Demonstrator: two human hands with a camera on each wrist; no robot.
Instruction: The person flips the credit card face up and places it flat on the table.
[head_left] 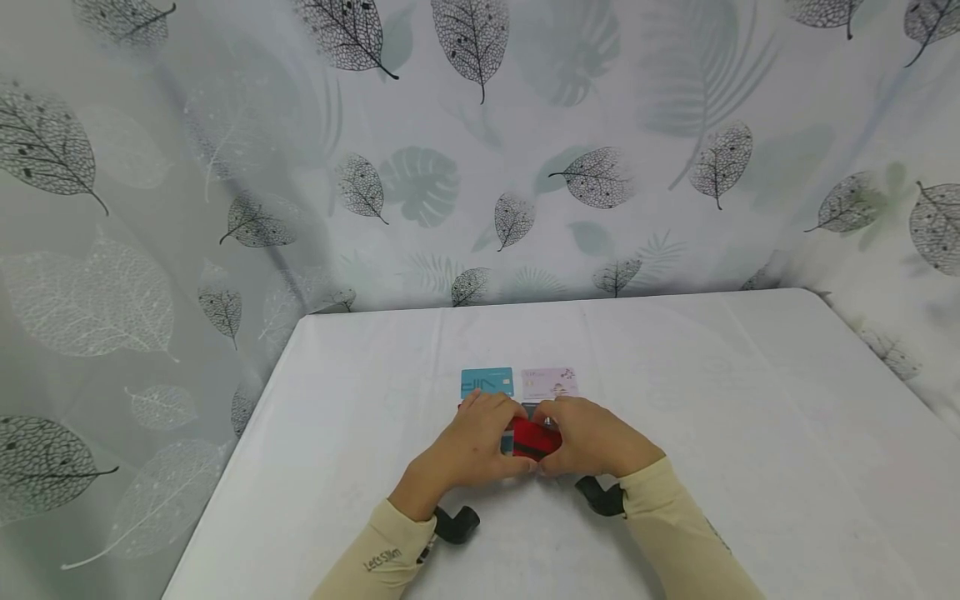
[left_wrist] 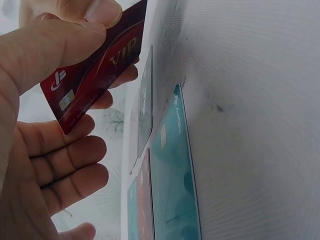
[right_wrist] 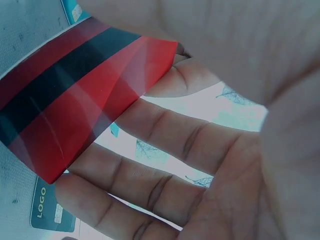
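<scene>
A red card [head_left: 534,439] with gold VIP lettering and a chip on one face is held up on edge between both hands, above the table. My left hand [head_left: 472,442] pinches it from the left, thumb on the VIP face, fingertips at the lower corner. From the right, my right hand [head_left: 596,437] grips it too, its fingers behind the card in the left wrist view. The card's other face, with a black stripe [right_wrist: 65,67], shows in the right wrist view. Beneath and beyond the hands lie a teal card [head_left: 486,381] and a pale pink card [head_left: 550,382].
A dark green card [right_wrist: 50,207] marked LOGO lies on the white table [head_left: 360,400], partly hidden by the hands. In the left wrist view, a reddish card [left_wrist: 144,195] lies beside the teal ones. Leaf-patterned cloth [head_left: 480,208] hangs behind the table.
</scene>
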